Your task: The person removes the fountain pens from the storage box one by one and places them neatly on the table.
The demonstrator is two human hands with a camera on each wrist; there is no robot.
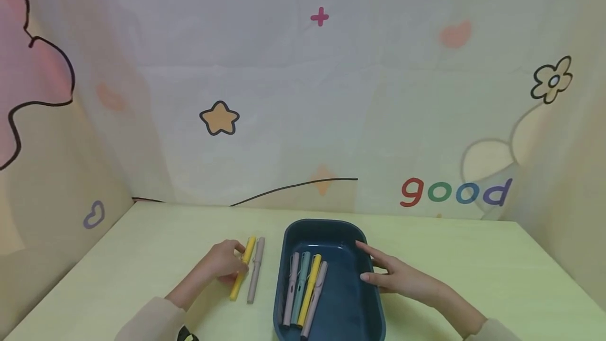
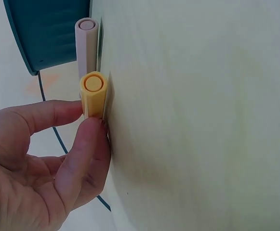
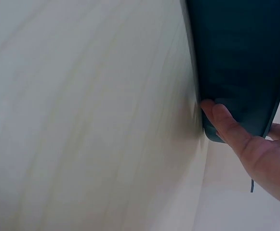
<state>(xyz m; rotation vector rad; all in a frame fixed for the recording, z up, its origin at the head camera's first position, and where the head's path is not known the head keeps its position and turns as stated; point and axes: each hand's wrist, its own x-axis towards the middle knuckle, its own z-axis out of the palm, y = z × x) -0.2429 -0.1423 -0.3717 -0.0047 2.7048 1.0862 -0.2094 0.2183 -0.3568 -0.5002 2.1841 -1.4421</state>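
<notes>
On the table, my left hand (image 1: 222, 261) pinches a yellow pen (image 1: 249, 249) between thumb and fingers. Its round end faces the camera in the left wrist view, close to the tabletop. Just right of it lies a pinkish-grey pen (image 1: 255, 275), apart from the hand. My right hand (image 1: 402, 276) holds the right wall of a dark blue tray (image 1: 347, 299), some fingers over the rim, others against the outer wall (image 3: 241, 72). Along the tray's left side lie a mauve pen (image 1: 291, 288), a teal pen (image 1: 300, 291), a yellow pen (image 1: 310, 291) and a pinkish pen (image 1: 314, 301).
The pale yellow-green tabletop (image 1: 450, 257) reaches back to a printed cloth backdrop (image 1: 303, 120) with a star and the word "good". Side cloths stand at left and right. A small black-and-yellow item (image 1: 187, 334) shows by the left sleeve.
</notes>
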